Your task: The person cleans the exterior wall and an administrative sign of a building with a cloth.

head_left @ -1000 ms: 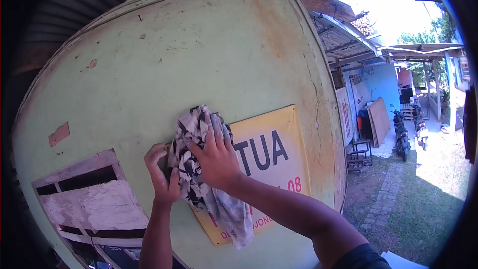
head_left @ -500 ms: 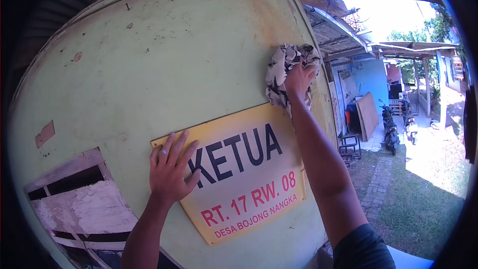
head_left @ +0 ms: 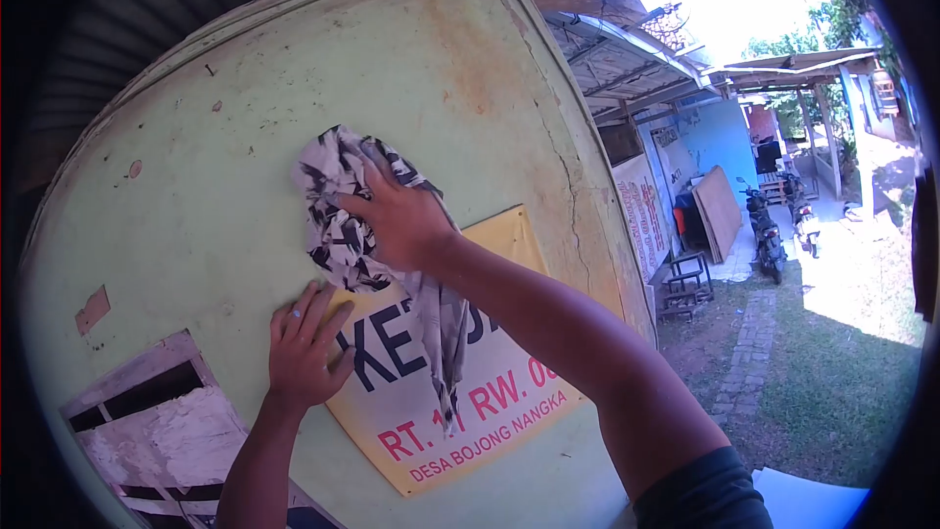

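A crumpled grey, black and white cloth [head_left: 331,191] is bunched under my right hand [head_left: 406,227], which presses it against the pale green wall [head_left: 225,206] at the sign's upper edge. A loose tail of the cloth hangs down over the lettering. The yellow and white sign [head_left: 534,328] is fixed to the wall, tilted, with black "KETUA" partly hidden behind cloth and arm, and red text below. My left hand [head_left: 305,358] lies on the sign's upper left corner, fingers spread.
A window-like opening with a worn frame [head_left: 181,411] is at lower left. Past the cracked wall corner [head_left: 578,206] lie a grassy yard [head_left: 813,392], parked motorbikes [head_left: 764,235], a leaning board [head_left: 718,213] and a small metal rack [head_left: 688,284].
My right hand has carried the cloth leftward and slightly down, from near the wall's corner to above the sign's left half. The left hand stays on the sign's corner. The view has shifted slightly.
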Demonstrator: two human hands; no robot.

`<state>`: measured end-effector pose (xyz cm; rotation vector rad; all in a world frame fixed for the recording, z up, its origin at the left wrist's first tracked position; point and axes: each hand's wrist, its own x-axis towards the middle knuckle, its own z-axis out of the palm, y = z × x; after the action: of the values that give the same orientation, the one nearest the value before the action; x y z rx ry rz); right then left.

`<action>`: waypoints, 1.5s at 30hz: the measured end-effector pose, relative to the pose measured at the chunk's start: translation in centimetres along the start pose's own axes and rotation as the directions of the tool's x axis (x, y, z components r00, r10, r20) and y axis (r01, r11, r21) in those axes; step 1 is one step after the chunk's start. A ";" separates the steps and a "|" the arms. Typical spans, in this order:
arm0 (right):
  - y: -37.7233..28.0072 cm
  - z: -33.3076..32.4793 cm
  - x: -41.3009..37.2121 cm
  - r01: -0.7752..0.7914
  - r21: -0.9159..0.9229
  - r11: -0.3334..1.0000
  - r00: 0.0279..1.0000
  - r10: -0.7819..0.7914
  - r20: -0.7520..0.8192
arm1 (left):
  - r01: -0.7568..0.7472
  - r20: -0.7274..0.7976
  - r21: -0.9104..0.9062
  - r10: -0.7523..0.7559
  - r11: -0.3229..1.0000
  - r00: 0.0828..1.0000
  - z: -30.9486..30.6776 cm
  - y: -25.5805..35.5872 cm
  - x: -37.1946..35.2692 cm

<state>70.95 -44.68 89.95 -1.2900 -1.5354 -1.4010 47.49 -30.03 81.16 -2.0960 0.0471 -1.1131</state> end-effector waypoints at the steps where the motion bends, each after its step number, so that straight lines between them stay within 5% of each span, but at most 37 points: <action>1: 1.2 -1.0 0.0 -0.117 -0.108 0.987 0.993 0.119 0.014 | 0.000 0.002 0.011 0.000 1.000 1.000 -0.5 -0.4 1.0; 6: 10.8 -4.0 -0.2 -0.479 -0.209 0.853 0.859 0.405 -0.313 | 0.107 -0.087 0.076 -0.100 0.991 0.991 -1.4 -1.1 4.8; 8: 15.7 -4.5 -0.3 -0.615 -0.257 0.745 0.750 0.453 -0.482 | 0.107 -0.108 0.122 -0.094 0.987 0.990 -1.0 -0.8 4.6; 10: 18.4 -5.8 1.1 -0.840 -0.180 0.513 0.524 0.677 -0.517 | 0.102 -0.125 0.089 -0.090 0.991 0.988 -0.9 -0.9 4.4; 12: 17.8 -5.9 3.5 -0.886 0.006 0.464 0.397 0.764 -0.508 | 0.122 -0.140 0.082 -0.110 0.989 0.984 -1.0 -0.9 4.5; 14: 14.6 -4.4 6.2 -0.877 -0.019 0.480 0.419 0.745 -0.519 | 0.110 -0.130 0.089 -0.098 0.990 0.987 -1.0 -1.0 4.5; 17: 10.5 -1.2 9.4 -0.711 -0.113 0.694 0.622 0.546 -0.562 | 0.114 -0.124 0.107 -0.101 0.988 0.987 -0.8 -1.1 4.4; 25: -1.0 2.6 10.3 -0.176 -0.210 0.962 0.971 0.134 -0.198 | 0.080 -0.128 0.064 -0.071 0.995 0.989 -1.1 -1.5 4.3; 29: -2.4 1.4 6.9 -0.012 -0.079 0.997 1.000 0.012 0.007 | 0.077 -0.112 0.076 -0.068 0.994 0.991 -0.9 -1.8 4.1; 32: -0.1 0.9 4.9 0.067 -0.121 0.990 0.998 -0.069 -0.006 | 0.076 -0.119 0.060 -0.069 0.995 0.991 -0.8 -1.8 4.0; 37: 3.7 -1.2 1.9 -0.015 -0.205 0.979 0.998 0.026 0.050 | 0.091 -0.131 0.033 -0.086 0.995 0.988 -1.0 -1.8 3.8; 45: 9.5 -1.8 2.0 -0.207 -0.254 0.945 0.959 0.145 -0.243 | 0.106 -0.150 -0.014 -0.107 0.994 0.983 -1.0 -1.6 3.7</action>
<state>79.19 -46.70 94.99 -1.3447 -1.0748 -1.6216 48.62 -30.75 85.13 -2.0359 0.0101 -1.3357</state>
